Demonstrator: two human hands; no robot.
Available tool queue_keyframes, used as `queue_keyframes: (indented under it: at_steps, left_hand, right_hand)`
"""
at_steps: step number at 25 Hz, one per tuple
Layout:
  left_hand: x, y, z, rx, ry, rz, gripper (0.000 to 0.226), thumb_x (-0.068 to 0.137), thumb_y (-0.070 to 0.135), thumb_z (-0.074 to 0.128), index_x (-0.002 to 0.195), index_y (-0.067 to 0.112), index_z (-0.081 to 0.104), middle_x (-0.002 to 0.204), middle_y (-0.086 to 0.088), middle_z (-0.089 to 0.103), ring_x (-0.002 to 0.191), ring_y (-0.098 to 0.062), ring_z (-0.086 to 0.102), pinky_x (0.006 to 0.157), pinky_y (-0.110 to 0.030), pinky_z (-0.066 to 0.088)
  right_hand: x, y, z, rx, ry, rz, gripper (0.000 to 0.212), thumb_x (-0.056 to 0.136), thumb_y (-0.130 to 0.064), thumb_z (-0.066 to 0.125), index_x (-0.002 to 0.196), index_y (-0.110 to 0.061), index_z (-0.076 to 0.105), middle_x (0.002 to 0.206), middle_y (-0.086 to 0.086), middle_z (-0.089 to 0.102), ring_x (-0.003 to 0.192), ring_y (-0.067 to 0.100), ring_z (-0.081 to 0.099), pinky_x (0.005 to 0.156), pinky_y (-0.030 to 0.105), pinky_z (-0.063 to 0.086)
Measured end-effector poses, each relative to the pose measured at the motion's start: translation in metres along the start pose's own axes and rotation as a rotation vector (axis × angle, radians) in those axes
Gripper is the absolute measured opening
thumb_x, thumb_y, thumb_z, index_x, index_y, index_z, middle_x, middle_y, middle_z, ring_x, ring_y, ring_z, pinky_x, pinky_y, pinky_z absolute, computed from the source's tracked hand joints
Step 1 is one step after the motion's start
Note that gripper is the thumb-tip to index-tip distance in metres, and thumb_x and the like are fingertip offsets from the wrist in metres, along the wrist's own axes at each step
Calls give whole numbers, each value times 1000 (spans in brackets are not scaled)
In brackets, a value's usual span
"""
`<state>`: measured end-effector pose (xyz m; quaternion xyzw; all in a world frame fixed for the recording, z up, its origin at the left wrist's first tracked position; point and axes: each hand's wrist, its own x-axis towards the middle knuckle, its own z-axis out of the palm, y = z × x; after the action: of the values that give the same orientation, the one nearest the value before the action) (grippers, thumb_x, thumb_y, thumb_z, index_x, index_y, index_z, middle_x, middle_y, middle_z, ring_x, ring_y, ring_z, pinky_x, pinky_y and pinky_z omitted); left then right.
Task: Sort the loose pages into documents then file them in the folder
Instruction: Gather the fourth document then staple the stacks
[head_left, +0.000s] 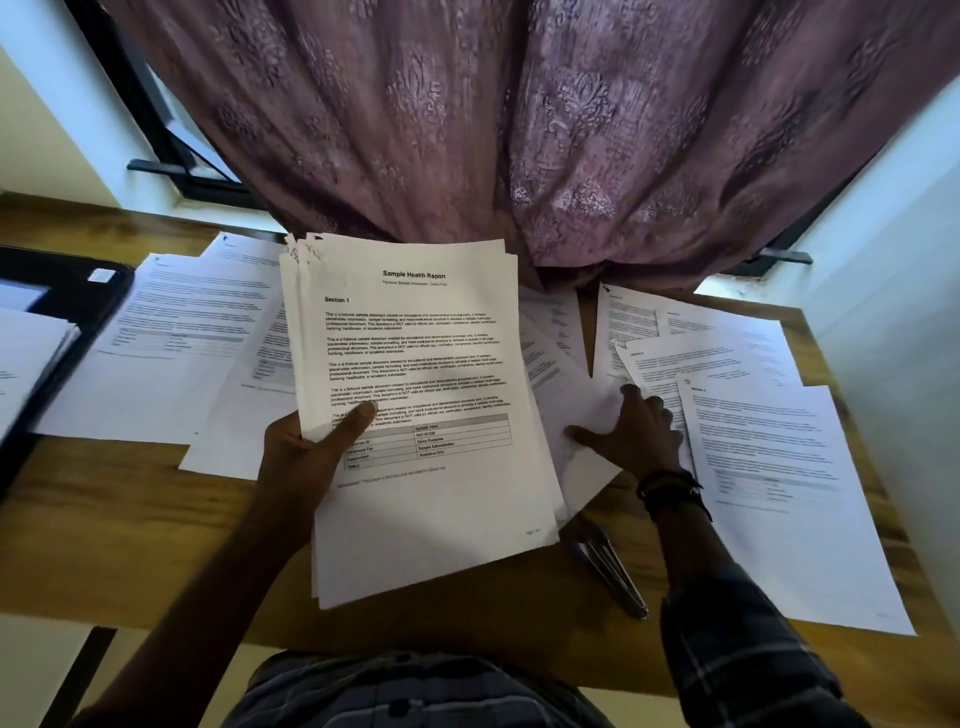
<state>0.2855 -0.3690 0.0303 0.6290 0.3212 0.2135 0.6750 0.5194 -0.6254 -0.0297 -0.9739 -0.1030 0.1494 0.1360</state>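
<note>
The left hand (304, 457) grips a stack (421, 395) of paper at its lower left edge, thumb curled onto the top page, which is headed "Sample Health Report". The right hand (636, 431) lies flat with fingers spread, pressing a sheet (582, 415) on the tabletop (156, 519) just right of the stack. A metal tool (610, 569) lies near the front edge beside the right forearm. Loose pages (779, 467) overlap on both sides. A black folder (72, 291) lies at the far left, paper on it. A mauve curtain (519, 130) hangs behind
</note>
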Motion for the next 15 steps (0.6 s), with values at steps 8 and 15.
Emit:
queue_keyframes:
  at_steps: [8, 15]
  left_hand:
    - [-3, -1, -3, -48, -5, -50, 18, 89, 16, 67, 104, 26, 68, 88, 18, 75, 82, -6, 73, 59, -17, 56]
    - [-8, 0, -15, -151, 35, -144, 20, 90, 19, 66, 110, 17, 69, 99, 1, 77, 86, -20, 74, 62, -29, 61]
  right_hand:
    - [20, -3, -8, -78, -90, -89, 73, 64, -68, 75, 103, -10, 54, 112, 15, 55, 113, 33, 50, 80, 33, 38]
    - [-20, -34, -34, 432, -11, -280, 52, 84, -15, 74, 129, -7, 51, 121, 10, 56, 108, 25, 53, 83, 35, 46]
